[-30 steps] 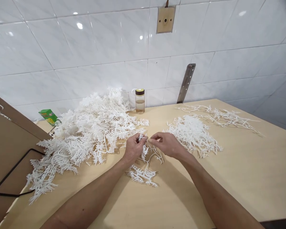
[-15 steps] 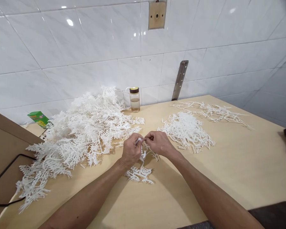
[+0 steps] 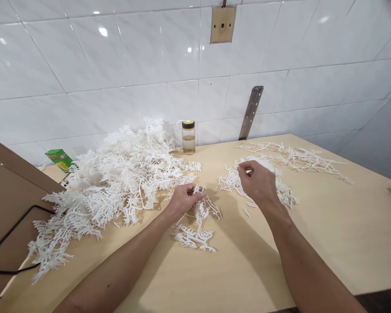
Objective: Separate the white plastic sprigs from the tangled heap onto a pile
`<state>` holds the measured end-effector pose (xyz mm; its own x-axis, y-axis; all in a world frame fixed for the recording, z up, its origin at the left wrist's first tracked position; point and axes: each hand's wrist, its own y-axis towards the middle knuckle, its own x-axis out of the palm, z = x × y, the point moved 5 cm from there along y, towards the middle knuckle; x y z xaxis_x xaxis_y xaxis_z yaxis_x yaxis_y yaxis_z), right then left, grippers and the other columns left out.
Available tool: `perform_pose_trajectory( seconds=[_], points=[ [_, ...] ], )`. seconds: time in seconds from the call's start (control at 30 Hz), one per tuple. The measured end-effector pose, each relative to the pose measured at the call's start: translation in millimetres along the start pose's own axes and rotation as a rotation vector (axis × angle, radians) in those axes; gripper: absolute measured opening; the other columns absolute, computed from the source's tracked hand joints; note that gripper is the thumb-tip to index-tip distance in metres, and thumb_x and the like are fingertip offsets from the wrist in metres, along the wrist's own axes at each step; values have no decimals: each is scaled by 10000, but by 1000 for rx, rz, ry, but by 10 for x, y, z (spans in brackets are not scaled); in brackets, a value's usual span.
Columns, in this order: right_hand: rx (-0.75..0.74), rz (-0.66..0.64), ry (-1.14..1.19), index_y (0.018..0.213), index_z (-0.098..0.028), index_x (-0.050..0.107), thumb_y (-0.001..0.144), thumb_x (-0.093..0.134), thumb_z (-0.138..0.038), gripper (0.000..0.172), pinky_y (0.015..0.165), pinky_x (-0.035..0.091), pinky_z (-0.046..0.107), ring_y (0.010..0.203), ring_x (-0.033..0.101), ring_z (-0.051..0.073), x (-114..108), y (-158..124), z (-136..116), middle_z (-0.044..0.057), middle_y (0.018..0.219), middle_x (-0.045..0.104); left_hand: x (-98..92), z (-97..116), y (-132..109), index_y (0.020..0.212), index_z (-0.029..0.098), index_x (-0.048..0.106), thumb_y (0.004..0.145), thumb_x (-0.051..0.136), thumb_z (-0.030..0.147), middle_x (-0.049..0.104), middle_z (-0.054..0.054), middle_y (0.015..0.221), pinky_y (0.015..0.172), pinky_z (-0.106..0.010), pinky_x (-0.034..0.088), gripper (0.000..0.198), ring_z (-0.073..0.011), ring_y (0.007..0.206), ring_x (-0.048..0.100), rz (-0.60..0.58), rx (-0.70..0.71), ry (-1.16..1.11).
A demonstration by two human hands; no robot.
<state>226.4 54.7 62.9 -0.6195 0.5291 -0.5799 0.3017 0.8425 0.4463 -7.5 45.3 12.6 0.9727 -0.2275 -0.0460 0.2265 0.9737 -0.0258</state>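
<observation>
Left hand (image 3: pixel 184 198) pinches a white plastic branch (image 3: pixel 195 224) lying on the wooden table (image 3: pixel 329 234), while the right hand (image 3: pixel 257 180), fingers curled (grip unclear), hovers over the small pile of plucked sprigs (image 3: pixel 285 193). Judging by the big heap of uncut branches (image 3: pixel 117 182), most work remains.

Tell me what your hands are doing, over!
Left hand holds white branched piece on table. Right hand over small white pile, fingers pinched. Nothing between them.
</observation>
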Motion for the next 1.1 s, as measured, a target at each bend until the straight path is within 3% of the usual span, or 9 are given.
perform_pose_trajectory(
  seconds=[0.1, 0.2, 0.37, 0.43, 0.57, 0.67, 0.83, 0.97, 1.1],
  points=[
    [-79, -383, 164, 793, -197, 685, 873, 545, -420, 275, 625, 442, 299, 652, 615, 185, 270, -206, -322, 49, 747, 704, 7, -14, 8, 863, 134, 711, 653, 813, 422, 656, -25, 722, 555, -236, 453, 372, -117, 596, 566, -3, 14, -20],
    [-157, -543, 192, 787, -202, 690, 875, 555, -473, 316, 592, 421, 279, 660, 616, 174, 444, -399, -539, 43, 755, 719, 32, -17, 17, 882, 143, 709, 697, 785, 387, 666, -37, 752, 602, -255, 482, 316, -142, 659, 596, -28, 72, -13],
    [-146, -529, 141, 833, -204, 687, 842, 599, -402, 217, 609, 440, 276, 682, 632, 175, 566, -456, -486, 40, 785, 726, 137, -5, -3, 974, 167, 722, 782, 670, 246, 686, -59, 844, 710, -300, 522, 214, -163, 756, 625, -121, 175, 14],
    [-131, -542, 168, 795, -208, 680, 834, 591, -336, 160, 588, 441, 269, 637, 615, 161, 574, -428, -424, 26, 738, 707, 144, -17, -5, 1097, 170, 696, 749, 671, 184, 697, -81, 938, 775, -338, 541, 349, -180, 824, 645, -126, 139, -70],
    [-1, -726, 443, 817, -198, 665, 836, 606, -367, 181, 475, 434, 244, 497, 539, 120, 610, -422, -336, -5, 635, 626, 84, -49, 10, 1296, 153, 580, 645, 722, 107, 692, -126, 1057, 810, -368, 541, 668, -196, 861, 665, -113, -41, -269],
    [94, -792, 664, 834, -183, 627, 821, 654, -440, 259, 456, 457, 239, 473, 528, 105, 637, -438, -329, -25, 603, 578, 48, -4, 23, 1188, 132, 639, 620, 737, 104, 708, -111, 976, 784, -319, 514, 577, -185, 843, 656, -168, -100, -351],
    [193, -796, 797, 832, -173, 593, 799, 688, -485, 328, 449, 468, 232, 495, 548, 110, 676, -444, -321, -19, 575, 590, 40, 89, 27, 978, 120, 715, 730, 764, 292, 691, -111, 912, 707, -272, 471, 306, -156, 776, 623, -308, -111, -343],
    [172, -766, 735, 829, -173, 609, 796, 700, -453, 296, 443, 462, 229, 497, 539, 109, 637, -403, -267, -19, 573, 588, -32, 55, 51, 741, 122, 660, 684, 815, 360, 590, -26, 665, 553, -230, 386, 289, -84, 567, 503, -212, -108, -240],
    [128, -772, 704, 838, -178, 620, 816, 681, -428, 259, 448, 462, 234, 499, 525, 103, 621, -390, -244, 7, 648, 636, -83, 15, 57, 833, 151, 603, 612, 851, 347, 578, 7, 712, 547, -229, 397, 385, -86, 574, 522, -51, -72, -202]
  ],
)
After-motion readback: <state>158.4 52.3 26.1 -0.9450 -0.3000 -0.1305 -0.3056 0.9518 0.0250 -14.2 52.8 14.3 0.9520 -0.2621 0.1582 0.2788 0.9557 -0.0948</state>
